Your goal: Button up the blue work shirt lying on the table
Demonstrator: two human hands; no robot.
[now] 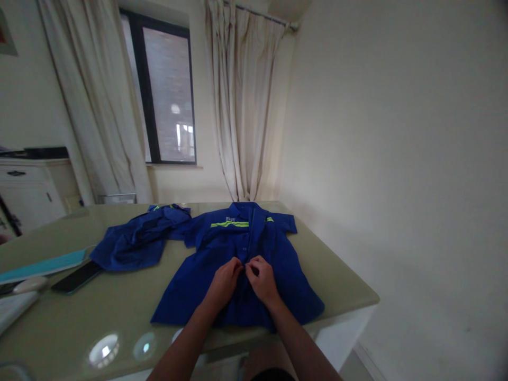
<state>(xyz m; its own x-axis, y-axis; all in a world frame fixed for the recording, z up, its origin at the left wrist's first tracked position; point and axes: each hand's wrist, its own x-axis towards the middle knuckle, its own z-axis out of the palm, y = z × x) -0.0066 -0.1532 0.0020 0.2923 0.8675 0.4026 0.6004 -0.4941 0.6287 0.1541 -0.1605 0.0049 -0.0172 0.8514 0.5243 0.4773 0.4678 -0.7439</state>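
Note:
A blue short-sleeved shirt with yellow-green stripes lies spread on the table, its collar at the far side. My left hand pinches the shirt's front edge just below the middle of the chest. Close beside it, my right hand pinches the other front edge, thumb and fingertips together. The fingertips almost meet at the front opening. Whether a button sits between them is too small to make out. Above the hands, the upper front is partly folded open.
A second, crumpled blue garment lies left of the shirt. Further left are a black phone, a light-blue face mask and a pale computer mouse. The glossy table ends at a right-hand edge near the wall.

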